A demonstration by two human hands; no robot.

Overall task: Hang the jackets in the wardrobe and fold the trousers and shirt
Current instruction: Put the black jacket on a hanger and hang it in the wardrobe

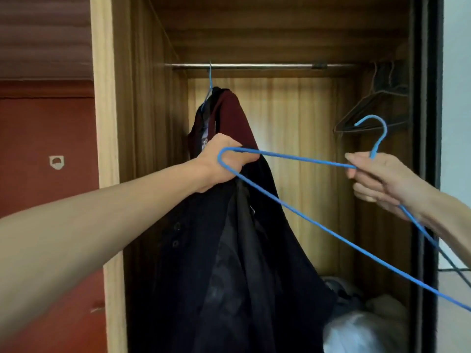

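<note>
My left hand (221, 161) grips the top of a black jacket (229, 250), which hangs down in front of the open wardrobe (107, 123). One end of a blue wire hanger (300, 207) lies against that hand and the jacket's top. My right hand (379, 179) holds the hanger just under its hook, which points upward. Behind the black jacket, a maroon jacket (232, 115) hangs on another blue hanger from the metal rail (254, 65) at the left.
Several dark empty hangers (377, 110) hang at the rail's right end. A pale bundle and a plastic bag (362, 327) lie on the wardrobe floor at the right. A red wall (46, 149) is to the left, a dark door edge (428, 149) to the right.
</note>
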